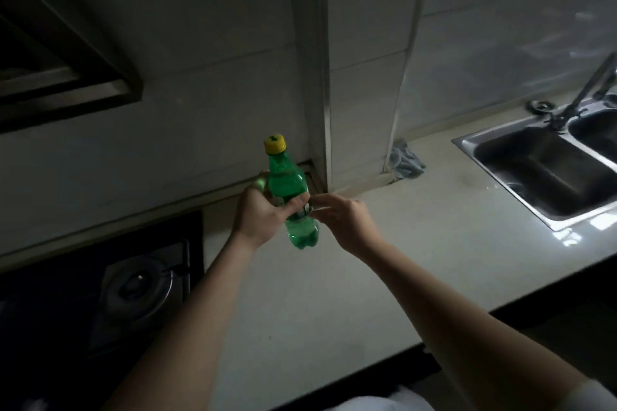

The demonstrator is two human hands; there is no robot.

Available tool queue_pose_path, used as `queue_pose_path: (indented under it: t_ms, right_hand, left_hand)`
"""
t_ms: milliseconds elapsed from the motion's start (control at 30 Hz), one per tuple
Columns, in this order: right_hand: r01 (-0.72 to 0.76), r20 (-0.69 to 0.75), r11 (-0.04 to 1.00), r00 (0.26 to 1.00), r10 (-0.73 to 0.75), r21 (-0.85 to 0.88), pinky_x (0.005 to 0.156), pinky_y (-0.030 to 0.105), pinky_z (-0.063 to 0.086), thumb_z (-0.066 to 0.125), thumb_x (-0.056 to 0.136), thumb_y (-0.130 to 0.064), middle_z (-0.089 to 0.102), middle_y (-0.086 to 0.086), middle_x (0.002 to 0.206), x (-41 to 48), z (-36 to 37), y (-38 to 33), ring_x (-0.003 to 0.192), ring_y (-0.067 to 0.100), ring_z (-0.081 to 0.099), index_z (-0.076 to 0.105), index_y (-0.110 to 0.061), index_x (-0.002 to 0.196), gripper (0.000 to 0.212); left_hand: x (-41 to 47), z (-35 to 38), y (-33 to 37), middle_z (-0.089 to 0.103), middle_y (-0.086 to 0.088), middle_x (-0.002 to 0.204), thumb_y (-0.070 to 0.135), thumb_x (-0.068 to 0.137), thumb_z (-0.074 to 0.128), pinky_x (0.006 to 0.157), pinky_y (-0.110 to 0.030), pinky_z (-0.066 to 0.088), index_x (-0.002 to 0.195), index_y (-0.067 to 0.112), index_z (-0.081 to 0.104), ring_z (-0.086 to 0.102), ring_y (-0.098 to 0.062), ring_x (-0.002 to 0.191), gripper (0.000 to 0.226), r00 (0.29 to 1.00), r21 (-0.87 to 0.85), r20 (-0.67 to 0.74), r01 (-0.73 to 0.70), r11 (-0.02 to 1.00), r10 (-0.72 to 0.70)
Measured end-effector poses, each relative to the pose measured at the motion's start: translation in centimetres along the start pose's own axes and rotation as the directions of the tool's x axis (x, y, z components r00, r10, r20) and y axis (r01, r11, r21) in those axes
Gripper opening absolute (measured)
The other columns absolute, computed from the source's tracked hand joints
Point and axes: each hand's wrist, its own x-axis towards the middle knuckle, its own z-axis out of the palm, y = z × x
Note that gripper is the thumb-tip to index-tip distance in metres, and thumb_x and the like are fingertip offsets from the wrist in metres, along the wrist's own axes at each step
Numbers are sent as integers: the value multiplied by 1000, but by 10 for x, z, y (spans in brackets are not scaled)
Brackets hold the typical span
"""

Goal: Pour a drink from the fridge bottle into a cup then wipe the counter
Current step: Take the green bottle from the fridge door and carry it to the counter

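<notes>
My left hand [263, 213] grips a green plastic bottle [287, 180] round its middle, holding it nearly upright above the pale counter [300, 304]. The yellow cap [275, 143] is on the bottle's neck. From the right, my right hand [344, 217] reaches in, and its fingertips touch the bottle's label without wrapping round it. A crumpled grey-blue cloth [405, 160] lies on the counter against the wall corner, behind and to the right of the bottle. No cup is in view.
A steel double sink [547, 177] with a tap [587, 90] is set into the counter at the right. A black gas hob [133, 287] lies at the lower left, under a range hood [66, 83]. A tiled wall runs close behind the bottle.
</notes>
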Motion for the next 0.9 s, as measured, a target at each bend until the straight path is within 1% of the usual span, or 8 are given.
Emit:
queue_pose_path:
  t_ms: [100, 167, 333, 467, 567, 700, 767, 900]
  right_hand:
    - [3, 102, 1000, 995, -2, -3, 77, 13, 54, 70, 89, -19, 75, -3, 105, 16, 0, 26, 91, 4, 69, 71, -15, 115, 26]
    - [6, 167, 1000, 986, -3, -17, 77, 18, 54, 69, 90, -22, 74, -7, 107, 25, 1, 41, 93, 4, 69, 72, -22, 114, 24]
    - [-52, 335, 998, 941, 35, 40, 76, 1, 44, 70, 88, -17, 71, -8, 113, 34, 10, 70, 94, 1, 67, 70, -17, 117, 29]
    - [-111, 430, 993, 899, 83, 39, 76, 10, 51, 72, 87, -19, 73, -6, 107, 36, 15, 93, 86, -2, 67, 70, -13, 113, 26]
    - [-142, 469, 990, 876, 116, 20, 78, 17, 54, 73, 86, -19, 73, -3, 107, 37, 20, 106, 86, 5, 70, 68, -12, 113, 28]
    - [-207, 481, 978, 858, 180, 4, 69, -1, 45, 71, 88, -14, 70, 0, 116, 38, 31, 115, 89, 10, 70, 64, -11, 120, 34]
    - [-223, 483, 975, 853, 197, -2, 67, -3, 43, 70, 89, -13, 68, 0, 120, 41, 35, 118, 90, 8, 69, 62, -11, 123, 36]
    - [-270, 467, 963, 850, 243, -9, 68, 0, 45, 71, 88, -15, 69, 0, 119, 46, 41, 122, 89, 9, 70, 63, -11, 121, 34]
  left_hand:
    - [3, 9, -11, 77, -1, 94, 40, 68, 85, 82, -51, 57, 95, 14, 73, 73, -21, 89, 40, 997, 31, -39, 74, 997, -73]
    - [4, 16, -16, 77, 1, 94, 40, 68, 85, 82, -49, 57, 95, 13, 74, 73, -19, 89, 40, 990, 80, -57, 134, 988, -130]
    - [2, 37, -38, 76, 3, 98, 32, 69, 87, 85, -41, 58, 106, 13, 69, 71, -11, 91, 45, 961, 141, -115, 266, 954, -252]
    - [-4, 53, -62, 73, 6, 104, 47, 64, 83, 90, -45, 55, 113, 20, 62, 69, -13, 98, 60, 935, 135, -135, 346, 929, -328]
    - [-7, 64, -75, 71, 4, 107, 36, 67, 83, 92, -44, 54, 118, 19, 55, 67, -14, 100, 60, 918, 110, -155, 384, 917, -366]
    - [-2, 66, -95, 69, 6, 109, 43, 66, 80, 94, -44, 53, 120, 21, 52, 66, -12, 102, 65, 906, 100, -148, 413, 905, -397]
    - [3, 66, -102, 69, 8, 108, 46, 65, 80, 94, -41, 53, 120, 22, 52, 66, -10, 101, 66, 904, 109, -147, 417, 902, -401]
    - [11, 70, -113, 67, 7, 109, 28, 76, 82, 92, -31, 52, 122, 18, 51, 64, -7, 101, 56, 906, 137, -129, 419, 897, -404]
